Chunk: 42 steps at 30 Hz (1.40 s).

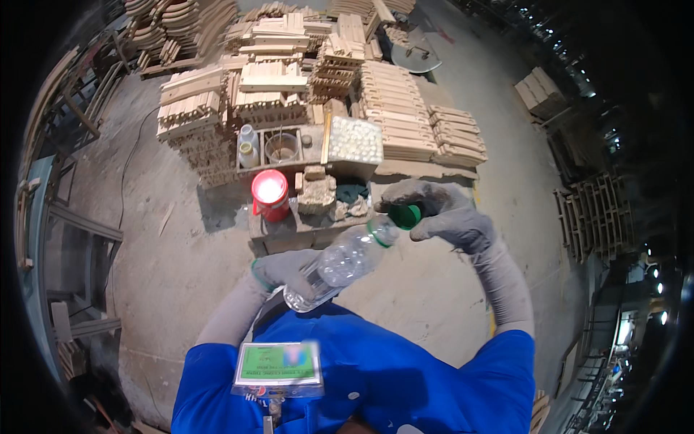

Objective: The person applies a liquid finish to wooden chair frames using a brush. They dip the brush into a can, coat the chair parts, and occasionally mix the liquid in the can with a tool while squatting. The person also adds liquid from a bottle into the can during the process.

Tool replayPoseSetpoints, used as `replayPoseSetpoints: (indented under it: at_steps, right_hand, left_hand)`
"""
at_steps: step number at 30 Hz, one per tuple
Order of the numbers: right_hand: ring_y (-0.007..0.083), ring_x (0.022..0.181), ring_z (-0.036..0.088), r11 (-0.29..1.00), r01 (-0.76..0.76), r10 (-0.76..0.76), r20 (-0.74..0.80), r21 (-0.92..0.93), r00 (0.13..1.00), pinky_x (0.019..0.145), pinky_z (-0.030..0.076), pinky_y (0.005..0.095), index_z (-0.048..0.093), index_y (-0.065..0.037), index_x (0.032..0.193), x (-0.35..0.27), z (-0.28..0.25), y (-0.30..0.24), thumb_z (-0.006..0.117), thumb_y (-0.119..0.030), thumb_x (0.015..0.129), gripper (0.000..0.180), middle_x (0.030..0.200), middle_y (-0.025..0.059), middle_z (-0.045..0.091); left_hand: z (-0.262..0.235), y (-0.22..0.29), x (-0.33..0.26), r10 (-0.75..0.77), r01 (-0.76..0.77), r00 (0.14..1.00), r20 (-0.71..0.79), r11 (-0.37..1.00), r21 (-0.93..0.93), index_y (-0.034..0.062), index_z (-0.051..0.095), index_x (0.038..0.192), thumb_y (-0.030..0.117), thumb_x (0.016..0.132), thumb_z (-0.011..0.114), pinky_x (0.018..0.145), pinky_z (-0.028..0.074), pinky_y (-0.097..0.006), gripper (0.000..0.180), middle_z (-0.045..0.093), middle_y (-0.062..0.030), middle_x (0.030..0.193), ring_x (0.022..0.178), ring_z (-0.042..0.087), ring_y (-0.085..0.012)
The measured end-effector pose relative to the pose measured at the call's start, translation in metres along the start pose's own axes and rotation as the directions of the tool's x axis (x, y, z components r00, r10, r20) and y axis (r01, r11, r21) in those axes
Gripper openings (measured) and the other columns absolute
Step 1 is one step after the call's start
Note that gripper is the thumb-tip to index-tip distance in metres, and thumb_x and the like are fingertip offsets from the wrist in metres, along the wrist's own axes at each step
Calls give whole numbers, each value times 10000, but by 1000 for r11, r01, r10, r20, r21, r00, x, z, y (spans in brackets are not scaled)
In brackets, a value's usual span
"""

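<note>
A clear plastic bottle (347, 259) leans up to the right in front of my body. My left hand (286, 271), in a grey glove, is wrapped round its lower part. Its mouth, with a green ring below it, is uncovered. Just past the mouth, my gloved right hand (441, 210) pinches a green bottle cap (405, 216) between thumb and fingers. The cap is apart from the bottle. Whether any liquid is in the bottle is hard to tell.
Ahead stands a low bench with a red jug (270, 195), a clear tub (283, 147), small bottles (248, 154) and a tray of whitish pieces (355, 140). Behind it rise stacks of cut wooden parts (271, 83). A metal frame (79, 231) stands at left, a wooden rack (596, 215) at right.
</note>
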State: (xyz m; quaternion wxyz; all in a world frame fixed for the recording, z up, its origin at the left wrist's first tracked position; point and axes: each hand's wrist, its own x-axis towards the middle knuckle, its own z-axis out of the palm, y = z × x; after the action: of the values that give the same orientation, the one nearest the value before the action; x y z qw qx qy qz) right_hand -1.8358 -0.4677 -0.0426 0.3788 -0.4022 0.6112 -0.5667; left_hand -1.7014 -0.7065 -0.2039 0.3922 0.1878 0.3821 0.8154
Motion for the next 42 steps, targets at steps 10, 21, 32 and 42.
replayPoseSetpoints:
  at_steps: [10, 21, 32, 42]
  right_hand:
    - [230, 1018, 577, 896, -7, 174, -336, 444, 925, 874, 492, 331, 529, 27, 1094, 82, -2, 132, 663, -10, 736, 384, 1064, 134, 589]
    - [370, 1084, 477, 479, -334, -95, -426, -812, 900, 905, 399, 463, 599, -96, 1038, 170, -13, 361, 624, -281, 789, 311, 1167, 157, 542]
    - [301, 1031, 536, 552, -386, -161, -548, -739, 821, 912, 400, 397, 604, -42, 1031, 195, 3, 365, 565, -139, 825, 231, 1062, 145, 606]
    - [207, 1041, 548, 682, -493, -354, -833, -541, 425, 958, 396, 300, 542, 36, 1155, 372, 44, 247, 517, -84, 900, 282, 1128, 125, 591]
  left_hand:
    - [-11, 25, -108, 191, 95, 723, -664, 925, 369, 63, 502, 1203, 68, 554, 792, 962, 399, -326, 711, 576, -48, 1126, 1061, 532, -168]
    - [31, -49, -120, 564, 269, -225, -795, 820, 506, 32, 507, 1144, -7, 588, 776, 848, 472, -323, 619, 571, -96, 1088, 955, 572, -202]
    - [2, 9, -246, 456, 310, -584, -672, 890, 334, 31, 552, 1059, -3, 618, 757, 801, 492, -305, 487, 593, -62, 958, 889, 583, -156]
    - [-103, 92, -534, 175, -240, -400, -899, 927, 288, 25, 553, 1033, -6, 657, 697, 755, 484, -298, 403, 596, -56, 909, 829, 586, -157]
